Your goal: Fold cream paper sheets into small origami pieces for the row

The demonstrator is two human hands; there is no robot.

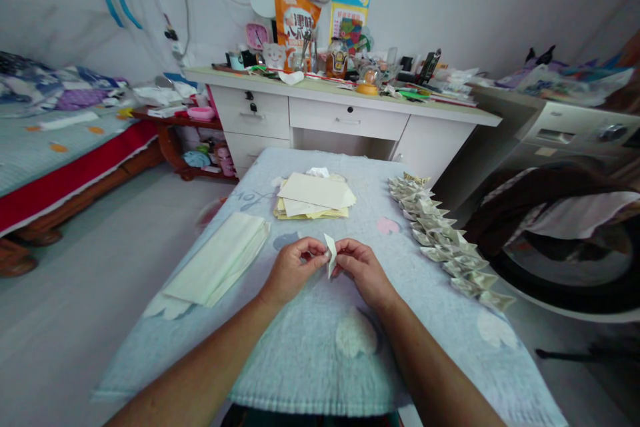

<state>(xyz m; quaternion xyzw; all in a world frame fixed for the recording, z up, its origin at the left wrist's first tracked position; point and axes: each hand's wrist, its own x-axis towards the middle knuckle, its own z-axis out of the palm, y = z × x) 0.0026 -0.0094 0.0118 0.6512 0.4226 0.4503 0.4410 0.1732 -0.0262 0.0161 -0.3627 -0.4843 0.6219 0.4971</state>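
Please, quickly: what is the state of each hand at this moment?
Left hand: closed, pinching one edge of the small folded paper.
Right hand: closed, pinching the same paper from the opposite side.

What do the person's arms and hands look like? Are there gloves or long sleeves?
No gloves! The left hand and right hand are both bare, each with a thumb and slim fingers. The left forearm and right forearm are bare too, with no sleeve, watch or bracelet showing. Tiny things like rings are hard to make out.
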